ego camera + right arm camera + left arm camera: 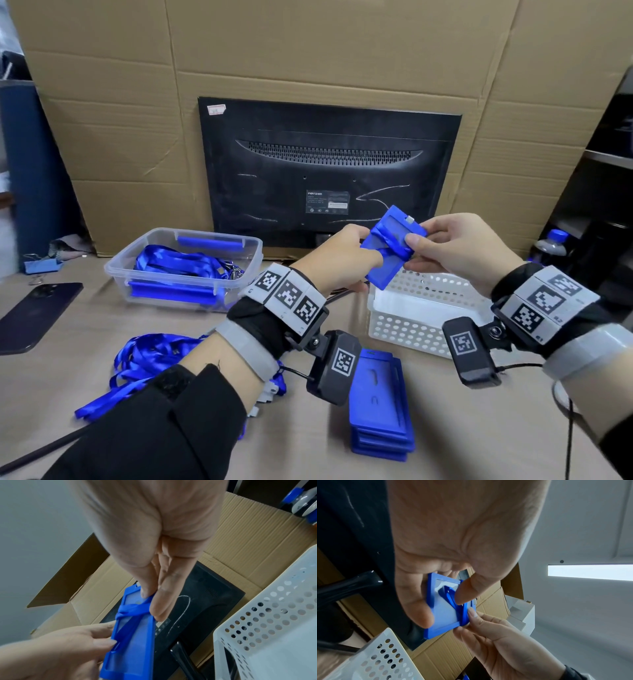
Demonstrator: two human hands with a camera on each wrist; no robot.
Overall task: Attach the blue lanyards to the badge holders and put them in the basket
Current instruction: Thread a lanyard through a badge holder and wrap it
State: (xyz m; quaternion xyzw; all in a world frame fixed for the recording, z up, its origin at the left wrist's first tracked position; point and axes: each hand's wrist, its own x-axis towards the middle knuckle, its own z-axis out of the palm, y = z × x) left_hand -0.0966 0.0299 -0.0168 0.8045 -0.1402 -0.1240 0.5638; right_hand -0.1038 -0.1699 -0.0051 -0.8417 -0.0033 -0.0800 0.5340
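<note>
Both your hands are up at centre right of the head view, working one blue badge holder (394,246) above the white perforated basket (421,318). Your left hand (342,257) grips the holder's lower half, fingers curled round its edge and thumb pressing the blue lanyard (388,245) that is wound across the clear window. Your right hand (459,250) pinches the holder's other edge, thumb on top of the wrapped strap, fingers behind. From the right wrist view you can see the strap (132,610) bunched and crossed over the holder's (137,642) face, clamped under your thumb and forefinger. The holder sits tilted, a small grey tab at its top corner pointing to the upper right. Lower centre of the head view, a stack of blue badge holders (380,404) lies on the table (479,428); loose lanyards (144,363) sprawl at lower left, beside your sleeve. A clear tub (185,270) with more blue lanyards sits left of centre, a dark phone (34,315) at far left, and a black monitor's back (329,164) leans on cardboard behind.
</note>
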